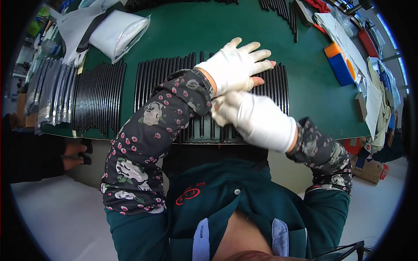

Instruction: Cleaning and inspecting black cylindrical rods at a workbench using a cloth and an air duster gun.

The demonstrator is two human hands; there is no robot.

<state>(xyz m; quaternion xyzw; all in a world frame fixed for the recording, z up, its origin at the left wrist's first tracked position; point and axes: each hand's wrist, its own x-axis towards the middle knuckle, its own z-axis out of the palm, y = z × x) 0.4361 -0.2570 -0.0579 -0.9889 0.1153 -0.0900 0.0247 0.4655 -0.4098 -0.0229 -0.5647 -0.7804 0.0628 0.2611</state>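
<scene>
My left hand [230, 65] wears a white glove and is stretched out with its fingers spread, above a row of slim black rods [150, 80]. Bare tips of the thumb and one finger show. My right hand [263, 118], also in a white glove, is curled closed just below the left wrist, close to the cuff of the dark flowered sleeve [163, 113]. Whatever its fingers hold, if anything, is hidden. The rods lie side by side, pointing away from me, on the green tabletop [174, 35]; both hands and the left forearm cover part of the row.
Another batch of black rods [99, 95] lies to the left, beside plastic-wrapped bundles [58, 93]. A clear bag with white contents [119, 32] sits at the far left. An orange and blue block [340, 65] and papers [372, 87] are at right. More rods [278, 8] lie far right.
</scene>
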